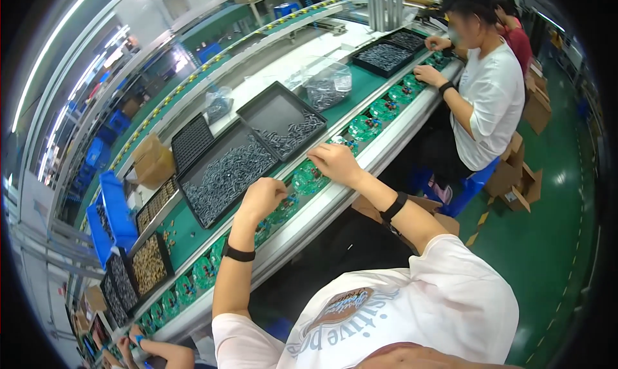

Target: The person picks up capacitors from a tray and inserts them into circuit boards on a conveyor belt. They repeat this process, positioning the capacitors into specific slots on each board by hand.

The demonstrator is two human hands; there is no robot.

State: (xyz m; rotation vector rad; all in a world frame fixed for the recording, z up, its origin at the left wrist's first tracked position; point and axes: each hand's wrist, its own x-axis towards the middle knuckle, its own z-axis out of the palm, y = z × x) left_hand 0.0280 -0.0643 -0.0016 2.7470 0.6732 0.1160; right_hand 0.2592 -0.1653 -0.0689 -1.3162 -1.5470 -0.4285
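the board (pixel 308 179) lay flat between the two hands, green and crowded with small pieces, just below and left of the right fingertips and to the right of the left ones. the right hand (pixel 336 165) was the nearer, reaching over the board's far right edge; the left hand (pixel 261 198) hung lower, above the lower board (pixel 282 213), its fingers pointing right. the board looked roundish, with no clear long axis of its own, but the row of boards (pixel 205 274) ran slantwise, from low on the left to high on the right, along the inner side of the silver rail (pixel 322 213).

the right fingers were bent, thumb and fingertips drawn close, a narrow pinch. the left fingers were curled, thumb near forefinger, with little gap. whether either pinch held a part, or touched a board, could not be told.

beyond the hands sat the left tray (pixel 225 139), heaped with dark parts (pixel 228 176), and the right tray (pixel 273 105), partly filled; the right hand was just beside the latter.
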